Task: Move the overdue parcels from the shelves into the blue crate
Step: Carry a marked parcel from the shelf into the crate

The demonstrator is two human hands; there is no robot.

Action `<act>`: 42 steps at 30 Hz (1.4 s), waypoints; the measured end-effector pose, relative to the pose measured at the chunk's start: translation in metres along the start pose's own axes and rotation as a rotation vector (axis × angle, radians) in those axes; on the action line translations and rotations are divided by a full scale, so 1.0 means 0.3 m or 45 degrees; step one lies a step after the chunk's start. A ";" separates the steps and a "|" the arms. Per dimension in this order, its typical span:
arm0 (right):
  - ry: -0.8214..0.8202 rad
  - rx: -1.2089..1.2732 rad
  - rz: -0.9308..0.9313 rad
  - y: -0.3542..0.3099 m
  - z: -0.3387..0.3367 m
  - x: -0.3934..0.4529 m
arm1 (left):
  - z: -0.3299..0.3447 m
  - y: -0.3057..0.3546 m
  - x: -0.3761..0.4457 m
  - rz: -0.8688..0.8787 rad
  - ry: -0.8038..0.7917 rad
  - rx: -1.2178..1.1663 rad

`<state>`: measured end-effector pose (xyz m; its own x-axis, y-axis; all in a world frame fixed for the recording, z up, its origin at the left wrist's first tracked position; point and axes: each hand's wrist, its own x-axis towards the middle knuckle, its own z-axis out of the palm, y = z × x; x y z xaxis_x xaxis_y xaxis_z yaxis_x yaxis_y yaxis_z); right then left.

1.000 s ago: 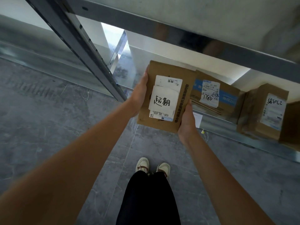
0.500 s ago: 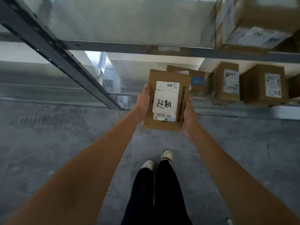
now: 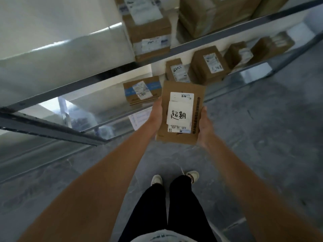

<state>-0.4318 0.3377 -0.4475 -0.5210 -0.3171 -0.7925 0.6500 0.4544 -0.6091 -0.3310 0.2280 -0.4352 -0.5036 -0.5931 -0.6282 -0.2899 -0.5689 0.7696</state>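
A flat brown cardboard parcel with a white label bearing handwritten characters is held in front of me, clear of the shelves. My left hand grips its left edge and my right hand supports its right edge and underside. Several other brown parcels stay on the metal shelves: a blue-taped box on the low shelf, two labelled boxes further right, and more boxes on the shelf above. No blue crate is in view.
The grey metal shelf frame runs across the left and top of the view. Grey tiled floor spreads to the right and below. My legs and white shoes stand under the parcel.
The parcel has come away from the low shelf in both hands. My view has swung up and to the right, showing the upper shelf and more boxes.
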 end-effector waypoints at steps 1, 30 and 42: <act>0.031 0.036 0.008 -0.021 -0.055 0.004 | 0.060 0.013 0.012 -0.005 -0.020 0.023; 0.529 0.640 -0.123 -0.581 -1.214 0.180 | 1.536 0.228 0.266 -0.022 -0.563 0.713; 0.741 0.813 -0.140 -0.838 -1.678 0.308 | 2.167 0.303 0.399 0.161 -0.802 0.969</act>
<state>-0.9220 0.6133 -0.3521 -0.6855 0.2235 -0.6929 0.6746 -0.1630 -0.7199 -0.9467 0.4756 -0.3658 -0.8431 -0.0878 -0.5305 -0.5376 0.1258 0.8337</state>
